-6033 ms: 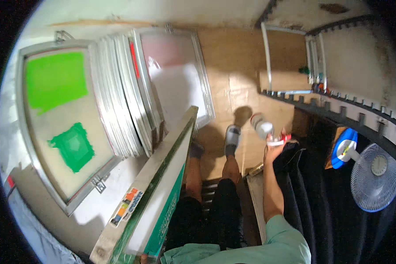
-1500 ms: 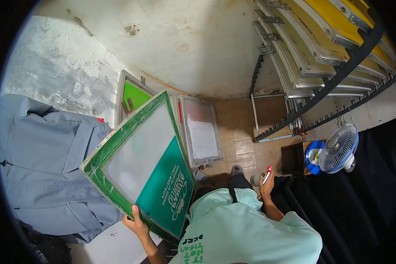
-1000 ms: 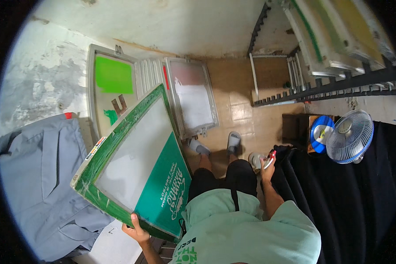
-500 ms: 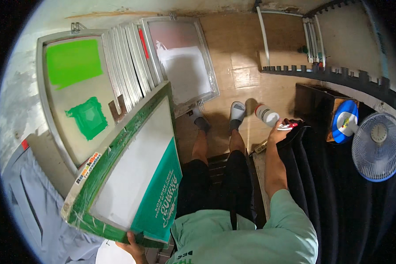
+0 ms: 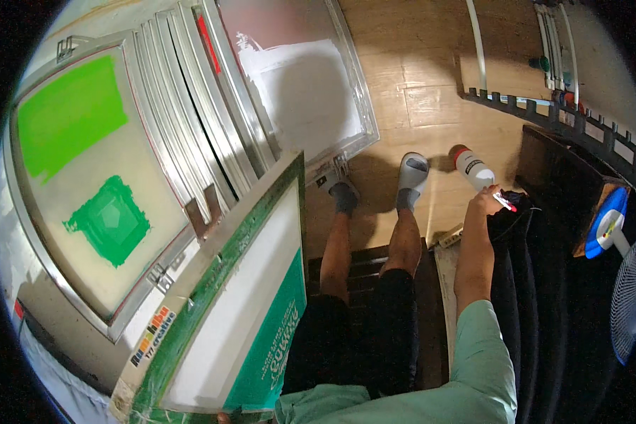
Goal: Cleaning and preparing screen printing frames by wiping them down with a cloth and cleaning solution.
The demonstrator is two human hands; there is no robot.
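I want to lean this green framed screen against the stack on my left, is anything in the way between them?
Nothing visible does. The green framed screen is tilted with its top edge already right beside the stacked frames, near a rusty metal bracket. The right hand holds a spray bottle well off to the other side.

Right arm hangs straight down, right hand (image 5: 484,201) closed; left hand hidden at the lower edge.

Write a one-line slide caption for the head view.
Right hand grips a white bottle; green-taped screen-printing frame beside stacked metal frames.
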